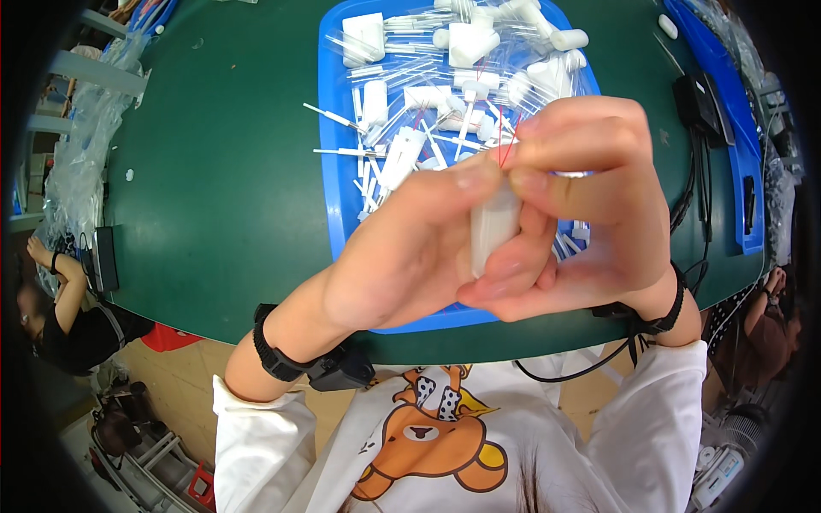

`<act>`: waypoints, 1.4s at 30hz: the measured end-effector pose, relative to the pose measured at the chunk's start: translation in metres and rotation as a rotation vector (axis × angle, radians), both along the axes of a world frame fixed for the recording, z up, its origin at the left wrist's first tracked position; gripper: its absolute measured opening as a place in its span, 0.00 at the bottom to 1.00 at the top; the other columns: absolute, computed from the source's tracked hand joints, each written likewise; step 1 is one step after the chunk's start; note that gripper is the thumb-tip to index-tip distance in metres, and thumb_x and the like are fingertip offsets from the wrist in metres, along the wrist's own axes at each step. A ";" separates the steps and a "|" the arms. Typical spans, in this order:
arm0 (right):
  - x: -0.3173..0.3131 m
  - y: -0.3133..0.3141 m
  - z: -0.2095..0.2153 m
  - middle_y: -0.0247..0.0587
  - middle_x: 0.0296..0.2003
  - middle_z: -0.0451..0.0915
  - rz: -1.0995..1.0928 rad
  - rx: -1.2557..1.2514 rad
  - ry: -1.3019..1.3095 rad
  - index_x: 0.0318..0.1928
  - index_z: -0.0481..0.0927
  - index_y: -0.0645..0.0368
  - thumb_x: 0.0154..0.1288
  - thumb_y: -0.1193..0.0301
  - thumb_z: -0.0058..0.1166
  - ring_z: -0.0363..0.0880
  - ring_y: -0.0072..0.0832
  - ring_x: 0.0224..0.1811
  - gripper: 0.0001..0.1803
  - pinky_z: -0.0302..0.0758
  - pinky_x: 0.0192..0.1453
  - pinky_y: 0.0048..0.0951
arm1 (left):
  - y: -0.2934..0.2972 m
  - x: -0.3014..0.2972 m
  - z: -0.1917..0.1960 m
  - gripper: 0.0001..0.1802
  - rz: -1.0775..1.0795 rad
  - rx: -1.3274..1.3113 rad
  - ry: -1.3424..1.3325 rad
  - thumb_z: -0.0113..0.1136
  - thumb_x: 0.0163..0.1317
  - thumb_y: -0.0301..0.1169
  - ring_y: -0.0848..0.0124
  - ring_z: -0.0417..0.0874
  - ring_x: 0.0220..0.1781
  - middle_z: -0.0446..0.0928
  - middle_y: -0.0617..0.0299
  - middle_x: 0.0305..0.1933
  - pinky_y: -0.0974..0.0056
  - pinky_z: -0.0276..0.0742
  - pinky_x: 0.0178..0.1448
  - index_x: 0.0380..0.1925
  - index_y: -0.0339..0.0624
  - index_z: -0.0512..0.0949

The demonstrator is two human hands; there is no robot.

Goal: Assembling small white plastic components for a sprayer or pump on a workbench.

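Note:
In front of my chest, both hands meet around a smooth white plastic housing [494, 231], held roughly upright over the blue tray. My left hand [398, 244] is closed on it, with the thumb at its top end. Thin red wires [506, 154] rise from that top. My right hand [603, 171] is closed too, its thumb and forefinger pinching at the red wires while its lower fingers curl beside the housing. The fingers hide the lower part and back of the housing. Behind them, the blue tray [335, 184] holds several white plastic parts [363, 38] and thin metal-tipped white rods [342, 152].
The tray rests on a green table [214, 188]. Black cables and a black box [697, 107] lie at the right, beside another blue tray [748, 205]. Clear plastic bags [81, 162] lie along the left edge. Other people [64, 291] sit at the far left and right.

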State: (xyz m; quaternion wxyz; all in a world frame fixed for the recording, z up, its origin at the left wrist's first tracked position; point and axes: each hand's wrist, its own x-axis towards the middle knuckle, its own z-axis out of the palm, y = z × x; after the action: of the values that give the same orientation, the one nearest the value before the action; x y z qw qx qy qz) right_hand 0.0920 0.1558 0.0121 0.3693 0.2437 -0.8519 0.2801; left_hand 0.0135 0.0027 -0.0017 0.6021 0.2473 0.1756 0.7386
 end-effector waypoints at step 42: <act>0.018 -0.003 0.015 0.45 0.46 0.69 -0.419 0.197 0.010 0.32 0.75 0.60 0.49 0.78 0.59 0.71 0.35 0.47 0.09 0.70 0.49 0.32 | -0.001 -0.007 0.016 0.36 0.179 -0.271 0.456 0.48 0.61 0.47 0.64 0.67 0.61 0.64 0.51 0.60 0.57 0.68 0.60 0.63 0.34 0.59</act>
State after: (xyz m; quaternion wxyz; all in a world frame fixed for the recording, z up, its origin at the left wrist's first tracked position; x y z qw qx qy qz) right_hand 0.1103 0.1528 0.0273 0.3979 0.0977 -0.9054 0.1114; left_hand 0.0068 0.0016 0.0147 0.5067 0.3080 0.4249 0.6840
